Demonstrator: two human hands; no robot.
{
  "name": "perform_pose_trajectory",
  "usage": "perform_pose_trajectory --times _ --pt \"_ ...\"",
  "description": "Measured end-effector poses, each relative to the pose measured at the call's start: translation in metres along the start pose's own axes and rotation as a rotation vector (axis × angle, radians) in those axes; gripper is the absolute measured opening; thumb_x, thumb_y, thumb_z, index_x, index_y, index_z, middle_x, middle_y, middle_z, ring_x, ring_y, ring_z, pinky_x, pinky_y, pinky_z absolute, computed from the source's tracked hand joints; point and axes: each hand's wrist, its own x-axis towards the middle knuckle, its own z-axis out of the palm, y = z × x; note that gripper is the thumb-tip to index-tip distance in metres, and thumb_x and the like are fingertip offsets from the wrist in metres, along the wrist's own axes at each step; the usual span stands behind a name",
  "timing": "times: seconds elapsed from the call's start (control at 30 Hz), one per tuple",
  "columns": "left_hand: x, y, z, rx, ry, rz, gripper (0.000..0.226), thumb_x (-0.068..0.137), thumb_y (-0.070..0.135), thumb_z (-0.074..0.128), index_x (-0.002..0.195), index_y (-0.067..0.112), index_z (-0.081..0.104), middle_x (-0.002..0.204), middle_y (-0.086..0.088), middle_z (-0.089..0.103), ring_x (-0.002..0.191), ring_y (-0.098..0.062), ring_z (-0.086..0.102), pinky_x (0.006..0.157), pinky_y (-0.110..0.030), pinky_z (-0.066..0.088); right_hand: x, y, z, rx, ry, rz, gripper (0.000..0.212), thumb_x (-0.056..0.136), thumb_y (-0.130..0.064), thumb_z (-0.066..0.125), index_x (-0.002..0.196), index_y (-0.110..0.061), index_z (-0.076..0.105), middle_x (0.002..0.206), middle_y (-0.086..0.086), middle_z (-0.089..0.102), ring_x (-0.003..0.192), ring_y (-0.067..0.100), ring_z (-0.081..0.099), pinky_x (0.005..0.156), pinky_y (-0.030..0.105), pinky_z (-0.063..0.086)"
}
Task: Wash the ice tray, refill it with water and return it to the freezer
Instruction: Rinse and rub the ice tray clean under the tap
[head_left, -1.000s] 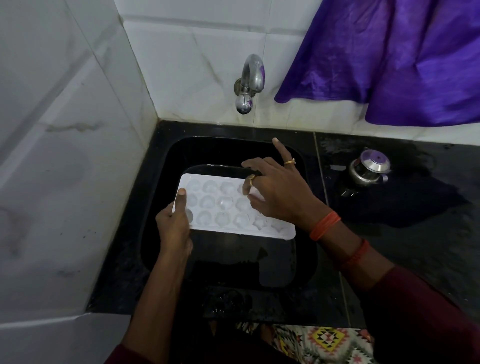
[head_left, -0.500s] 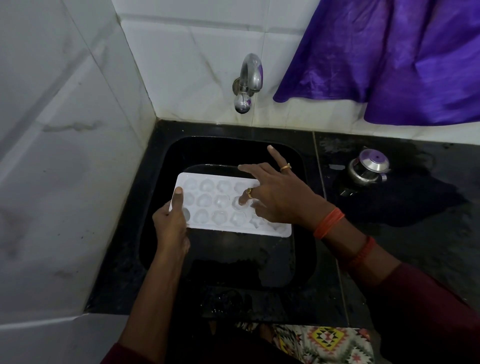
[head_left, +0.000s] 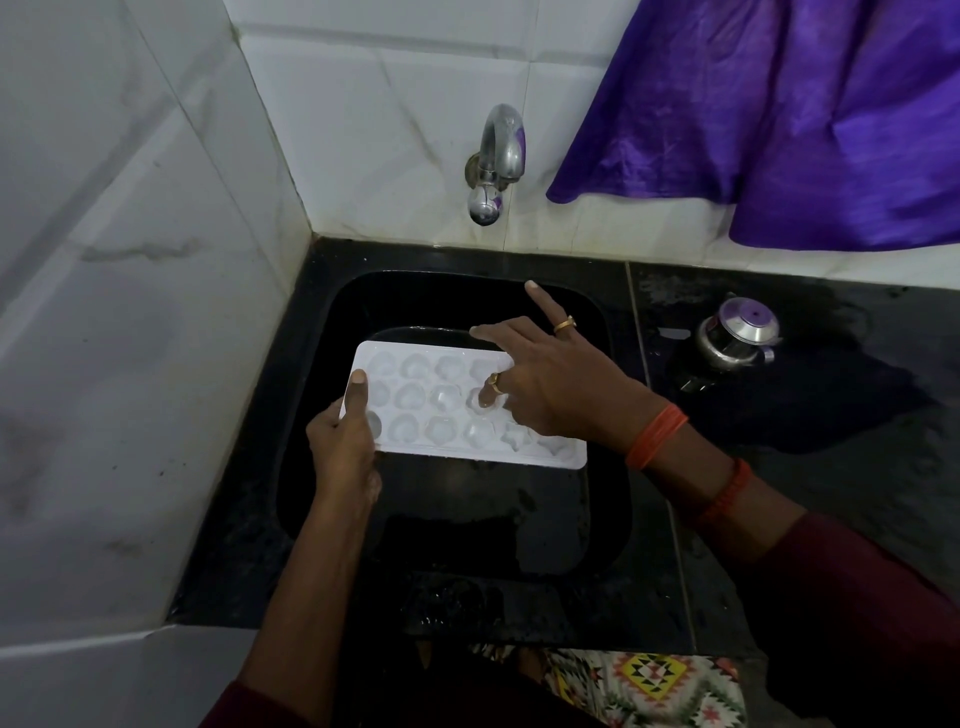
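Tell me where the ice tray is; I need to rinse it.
Head view, centre: ice tray over the black sink, below the tap, gripped by the left hand.

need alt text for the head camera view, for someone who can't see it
A person holds a white ice tray over a black sink, the left hand gripping its left end while the right hand rubs inside its cups. A closed steel tap juts from the white-tiled wall above.
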Motion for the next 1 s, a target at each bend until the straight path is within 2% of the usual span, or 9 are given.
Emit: perform_pose_trajectory --times 0.2,0.33,0.47,0.57,0.7,0.87,1.0 --pt "-0.0012 0.0013 0.0004 0.002 0.002 0.003 0.027 0.095 0.035 0.067 0.084 0.011 0.07 0.07 0.005 0.076 0.065 -0.012 0.073 0.051 -0.024 0.055 -0.0001 -0.0004 -0.0041 0.031 0.028 -0.018 0.016 0.086 -0.027 0.068 0.095 -0.037 0.075 0.152 -0.002 0.04 0.142 0.015 0.033 0.12 0.051 -0.018" --pt "-0.0009 0.0016 -0.0002 0.007 -0.003 0.003 0.026 0.095 0.035 0.067 0.085 0.011 0.071 0.073 0.003 0.076 0.067 -0.013 0.074 0.053 -0.027 0.057 -0.0017 -0.002 -0.0019 0.053 0.03 -0.014 0.014 0.088 -0.024 0.065 0.09 -0.033 0.076 0.153 0.0 0.04 0.143 0.017 0.032 0.121 0.052 -0.013" --pt "-0.001 0.0005 -0.0004 0.015 -0.007 0.006 0.027 0.095 0.037 0.067 0.086 0.012 0.071 0.075 0.004 0.077 0.07 -0.014 0.075 0.054 -0.027 0.058 -0.0028 -0.0027 -0.0005 0.095 0.073 -0.033 0.017 0.078 -0.013 0.075 0.086 -0.028 0.077 0.144 0.007 0.052 0.135 0.023 0.046 0.121 0.054 -0.006" --pt "-0.0015 0.0002 -0.0002 0.009 -0.001 0.004 0.027 0.095 0.037 0.067 0.086 0.011 0.071 0.073 0.004 0.076 0.068 -0.014 0.075 0.052 -0.026 0.057 -0.0023 -0.0034 -0.0009 0.074 0.089 -0.041 0.017 0.078 -0.017 0.076 0.086 -0.032 0.077 0.143 0.003 0.052 0.135 0.019 0.044 0.121 0.051 -0.01" --pt "-0.0007 0.001 -0.0004 0.011 0.008 -0.01 0.028 0.095 0.038 0.067 0.085 0.011 0.07 0.071 0.005 0.076 0.067 -0.013 0.074 0.053 -0.027 0.058 -0.0031 -0.0049 0.001 0.085 0.093 -0.043 0.022 0.078 -0.016 0.073 0.089 -0.034 0.077 0.143 0.004 0.052 0.134 0.019 0.045 0.122 0.052 -0.005" --pt "0.0006 0.0008 -0.001 0.004 0.008 -0.008 0.028 0.095 0.036 0.068 0.085 0.01 0.07 0.073 0.002 0.076 0.067 -0.014 0.074 0.053 -0.027 0.057 -0.0032 -0.008 0.0047 0.093 0.05 -0.026 0.021 0.083 -0.013 0.067 0.093 -0.03 0.076 0.15 0.005 0.044 0.139 0.022 0.039 0.122 0.049 -0.01" --pt "0.0019 0.0002 -0.002 0.005 -0.001 -0.005 0.027 0.095 0.037 0.067 0.086 0.011 0.07 0.073 0.005 0.076 0.068 -0.013 0.074 0.054 -0.027 0.058 -0.0014 -0.0087 0.0036 0.144 0.072 -0.029 0.024 0.079 -0.011 0.069 0.094 -0.027 0.077 0.148 0.006 0.047 0.138 0.023 0.041 0.122 0.049 -0.009"
